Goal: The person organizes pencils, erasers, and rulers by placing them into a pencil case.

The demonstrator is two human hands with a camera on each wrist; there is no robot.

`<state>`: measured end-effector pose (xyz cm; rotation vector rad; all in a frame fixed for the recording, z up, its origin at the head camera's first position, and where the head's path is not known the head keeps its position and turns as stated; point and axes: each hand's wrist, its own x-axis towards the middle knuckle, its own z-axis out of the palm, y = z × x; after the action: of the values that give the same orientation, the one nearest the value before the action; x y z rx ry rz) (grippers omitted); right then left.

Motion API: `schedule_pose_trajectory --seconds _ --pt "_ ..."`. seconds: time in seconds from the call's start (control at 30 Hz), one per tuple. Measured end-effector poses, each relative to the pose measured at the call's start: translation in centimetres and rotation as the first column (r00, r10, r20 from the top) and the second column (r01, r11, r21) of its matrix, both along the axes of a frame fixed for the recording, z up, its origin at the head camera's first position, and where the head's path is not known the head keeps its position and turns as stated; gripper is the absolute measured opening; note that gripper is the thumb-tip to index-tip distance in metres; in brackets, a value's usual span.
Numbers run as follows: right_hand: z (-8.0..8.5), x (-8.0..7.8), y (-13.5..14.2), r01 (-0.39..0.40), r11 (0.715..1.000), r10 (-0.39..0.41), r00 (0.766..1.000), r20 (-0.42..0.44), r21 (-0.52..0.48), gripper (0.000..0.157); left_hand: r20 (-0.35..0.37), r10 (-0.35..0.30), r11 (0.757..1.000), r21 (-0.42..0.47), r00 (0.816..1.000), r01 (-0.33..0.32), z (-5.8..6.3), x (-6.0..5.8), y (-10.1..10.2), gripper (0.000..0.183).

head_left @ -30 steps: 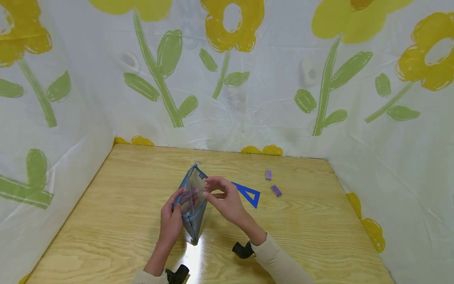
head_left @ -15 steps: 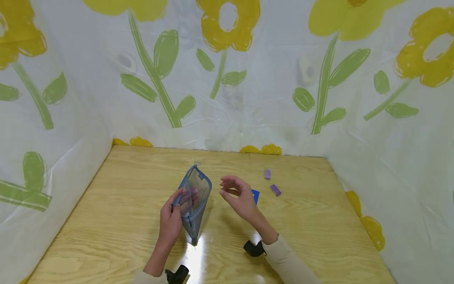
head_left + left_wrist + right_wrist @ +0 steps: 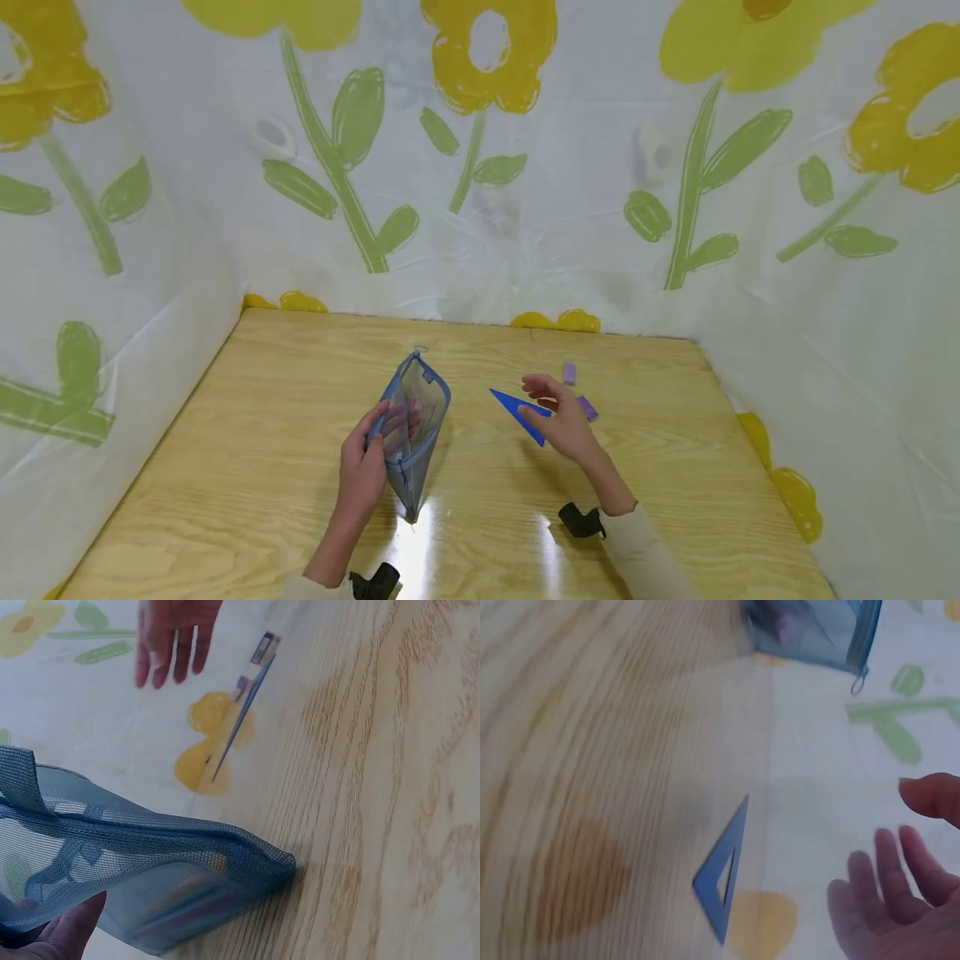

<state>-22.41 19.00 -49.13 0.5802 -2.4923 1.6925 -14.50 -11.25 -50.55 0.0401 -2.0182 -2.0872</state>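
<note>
My left hand (image 3: 363, 471) grips the near left side of a blue mesh zip pouch (image 3: 423, 454), its mouth spread wide. Through the pouch's see-through wall (image 3: 202, 900) some long thin items show, along with something pinkish. Over the table to the right, my right hand (image 3: 562, 417) hovers with fingers loosely bent and nothing in them. It overlaps a blue set square (image 3: 517, 410) in the head view; the right wrist view shows the set square (image 3: 718, 874) flat on the wood, apart from the fingers (image 3: 889, 877).
Two small purple blocks, like erasers, lie beyond the right hand: a lighter one (image 3: 570, 373) farther back and a darker one (image 3: 588, 408) close by the hand. A flower-printed white sheet (image 3: 570, 250) walls the wooden table (image 3: 300, 375) at the back and both sides.
My right hand has drawn away from the pouch's mouth and moved right, over to the set square. The left hand and the pouch stay where they were.
</note>
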Motion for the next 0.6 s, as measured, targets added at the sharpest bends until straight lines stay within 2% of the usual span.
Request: schedule_pose_trajectory --seconds 0.13,0.33,0.43,0.6 --pt "-0.3 -0.6 2.1 0.015 0.994 -0.018 1.000 0.024 0.111 0.048 0.017 -0.005 1.000 -0.017 1.000 0.006 0.0 -0.1 0.1 0.050" --pt "-0.2 -2.3 4.7 0.061 0.981 -0.064 0.998 0.010 0.186 0.053 0.042 -0.016 1.000 0.008 0.999 0.016 0.2 -0.1 0.0 0.052" --pt "0.0 -3.3 5.7 0.080 0.964 -0.098 0.993 0.059 0.253 0.058 0.034 -0.024 0.999 0.043 0.999 0.022 0.2 -0.2 0.0 0.052" --pt "-0.2 -4.8 6.5 0.064 0.919 -0.141 0.975 0.172 0.390 0.072 0.043 -0.024 0.999 0.042 0.999 0.023 0.2 -0.2 0.2 0.051"
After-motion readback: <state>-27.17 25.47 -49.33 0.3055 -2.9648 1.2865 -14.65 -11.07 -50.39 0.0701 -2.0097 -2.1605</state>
